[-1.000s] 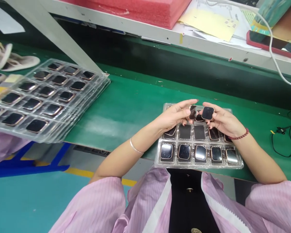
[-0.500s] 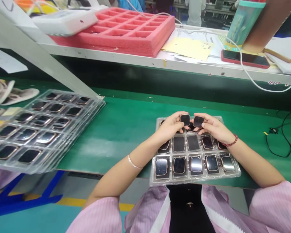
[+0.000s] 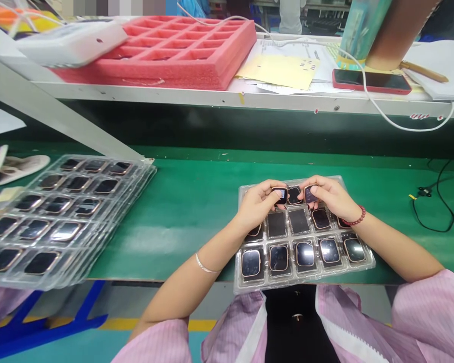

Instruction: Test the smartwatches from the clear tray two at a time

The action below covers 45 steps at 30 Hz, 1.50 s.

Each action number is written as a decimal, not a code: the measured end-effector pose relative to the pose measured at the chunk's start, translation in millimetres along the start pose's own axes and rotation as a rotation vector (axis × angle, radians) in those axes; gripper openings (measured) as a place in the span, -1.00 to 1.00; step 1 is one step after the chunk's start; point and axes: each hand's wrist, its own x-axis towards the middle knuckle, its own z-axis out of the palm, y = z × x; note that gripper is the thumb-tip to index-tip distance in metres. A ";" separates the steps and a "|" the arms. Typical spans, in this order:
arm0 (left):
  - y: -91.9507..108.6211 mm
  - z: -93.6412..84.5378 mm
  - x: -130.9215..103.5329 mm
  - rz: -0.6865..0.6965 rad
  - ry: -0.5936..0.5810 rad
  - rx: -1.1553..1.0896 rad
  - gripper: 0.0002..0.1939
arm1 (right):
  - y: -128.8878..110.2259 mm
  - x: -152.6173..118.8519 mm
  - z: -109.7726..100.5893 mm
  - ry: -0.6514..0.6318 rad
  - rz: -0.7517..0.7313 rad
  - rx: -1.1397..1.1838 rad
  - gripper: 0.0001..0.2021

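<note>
My left hand (image 3: 258,202) is closed on a square watch (image 3: 281,195), whose screen shows a lit pattern under my thumb. Between the fingers and thumb of my right hand (image 3: 330,195) is another square watch (image 3: 309,193), its screen faintly lit. Both hands are over the back part of a clear plastic tray (image 3: 239,289). Dark-screened watches fill the tray's front row, such as the one (image 3: 251,263) at its left end. Two pockets (image 3: 276,224) in the middle row hold no watch. One more watch (image 3: 294,195) lies in the back row between my hands.
Stacked clear trays (image 3: 115,222) with several watches stand at the left on the green bench (image 3: 181,201). Above, the white shelf (image 3: 181,99) bears a red foam tray (image 3: 227,65), papers, a phone (image 3: 371,81) and a cup. A black cable (image 3: 435,229) lies at the right.
Both watches' screens have gone from dark to lit. My hands have moved slightly apart, uncovering the back-row watch between them. The camera view has shifted a little.
</note>
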 end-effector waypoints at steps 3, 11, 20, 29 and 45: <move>0.5 -0.5 0.3 0.016 -0.004 -0.011 -0.60 | -1.3 -0.2 -0.3 0.015 0.016 0.000 -0.63; -2.5 -0.2 1.4 0.005 -0.040 -0.029 -0.55 | -3.4 -1.3 3.4 -0.003 -0.008 -0.036 -0.69; -3.0 1.0 -0.8 0.024 -0.097 -0.040 -0.69 | 0.0 -1.7 4.1 -0.038 -0.040 -0.136 -0.75; 0.2 4.1 -2.0 0.100 -0.124 -0.036 -0.75 | -6.2 -2.7 8.4 -0.037 -0.066 -0.154 -0.81; -0.9 2.8 -1.0 0.046 -0.100 -0.044 -0.73 | -5.0 -3.6 6.8 -0.039 -0.044 -0.154 -0.76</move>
